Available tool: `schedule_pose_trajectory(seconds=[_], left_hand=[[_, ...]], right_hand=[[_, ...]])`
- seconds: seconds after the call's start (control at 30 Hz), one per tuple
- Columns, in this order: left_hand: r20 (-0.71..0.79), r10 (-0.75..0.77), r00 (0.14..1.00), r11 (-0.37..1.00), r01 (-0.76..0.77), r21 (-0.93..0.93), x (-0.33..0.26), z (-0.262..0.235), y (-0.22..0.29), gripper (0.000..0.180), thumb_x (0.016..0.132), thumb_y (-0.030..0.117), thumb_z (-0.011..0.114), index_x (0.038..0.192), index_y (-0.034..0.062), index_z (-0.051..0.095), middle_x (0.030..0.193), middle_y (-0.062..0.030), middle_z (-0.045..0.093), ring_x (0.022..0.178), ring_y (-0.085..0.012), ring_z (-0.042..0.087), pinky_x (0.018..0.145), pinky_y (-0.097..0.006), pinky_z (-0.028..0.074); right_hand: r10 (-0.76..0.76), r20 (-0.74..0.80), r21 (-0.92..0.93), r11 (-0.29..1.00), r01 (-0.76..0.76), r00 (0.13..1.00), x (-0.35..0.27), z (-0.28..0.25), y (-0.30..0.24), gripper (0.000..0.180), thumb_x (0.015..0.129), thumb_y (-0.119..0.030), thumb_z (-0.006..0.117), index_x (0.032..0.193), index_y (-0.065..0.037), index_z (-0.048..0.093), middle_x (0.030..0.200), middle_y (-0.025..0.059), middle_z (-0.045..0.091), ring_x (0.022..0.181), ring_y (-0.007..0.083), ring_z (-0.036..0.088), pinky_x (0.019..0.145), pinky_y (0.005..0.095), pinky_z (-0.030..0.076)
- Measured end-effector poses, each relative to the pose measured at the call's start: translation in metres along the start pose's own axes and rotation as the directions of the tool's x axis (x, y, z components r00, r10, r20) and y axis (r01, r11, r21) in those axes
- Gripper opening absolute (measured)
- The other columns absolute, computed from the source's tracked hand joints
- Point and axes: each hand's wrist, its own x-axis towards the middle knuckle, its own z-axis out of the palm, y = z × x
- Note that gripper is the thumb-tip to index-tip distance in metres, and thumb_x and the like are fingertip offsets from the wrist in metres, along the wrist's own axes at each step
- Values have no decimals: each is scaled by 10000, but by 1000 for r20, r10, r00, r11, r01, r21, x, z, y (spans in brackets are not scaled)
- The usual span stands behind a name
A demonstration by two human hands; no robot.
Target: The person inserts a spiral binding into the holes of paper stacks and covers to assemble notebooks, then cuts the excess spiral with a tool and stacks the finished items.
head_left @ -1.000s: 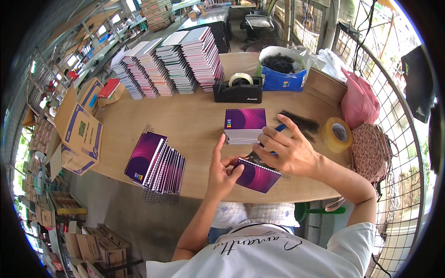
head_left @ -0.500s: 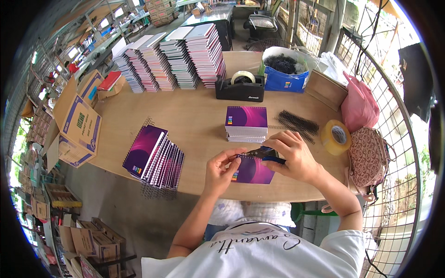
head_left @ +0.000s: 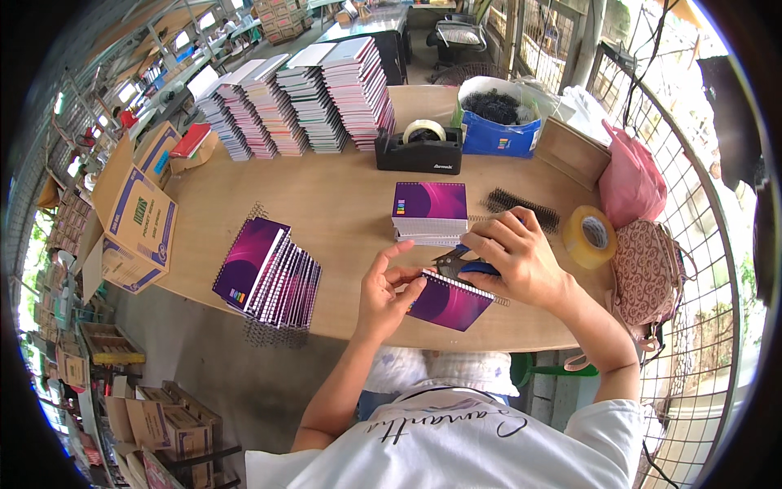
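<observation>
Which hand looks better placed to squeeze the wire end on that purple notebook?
Probably the right hand: it grips the pliers at the notebook's wire spine. The left hand only steadies the notebook's edge.

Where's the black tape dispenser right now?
In the head view, the black tape dispenser sits at the far side of the table, between the stacked notebooks on its left and the blue bin on its right.
</observation>
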Motion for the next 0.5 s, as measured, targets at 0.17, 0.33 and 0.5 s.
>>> schedule_pose_trajectory(seconds=[0.17,0.33,0.5], left_hand=[[11,6,1000,1000,-6,6,0,1,-3,567,875,6,691,1374,84,432,969,-94,714,903,-115,667,720,-236,551],[-21,-28,999,1000,28,-1,-1,6,4,603,835,-70,693,1370,63,448,916,-80,688,852,-102,656,764,-227,545],[-28,-28,999,996,31,82,-4,5,6,647,839,-76,680,1405,79,407,926,-67,682,870,-102,657,745,-230,553]], right_hand=[[-128,-33,-125,984,123,991,2,-2,-4,360,679,-288,777,972,-106,676,980,25,605,956,186,582,915,439,438],[-324,-15,-281,909,307,946,8,-4,-3,411,640,-285,796,989,-95,692,988,20,627,968,179,601,908,450,455],[-281,119,-246,921,302,952,9,-9,-5,313,673,-244,769,938,-93,700,952,25,644,923,189,629,832,411,492]])
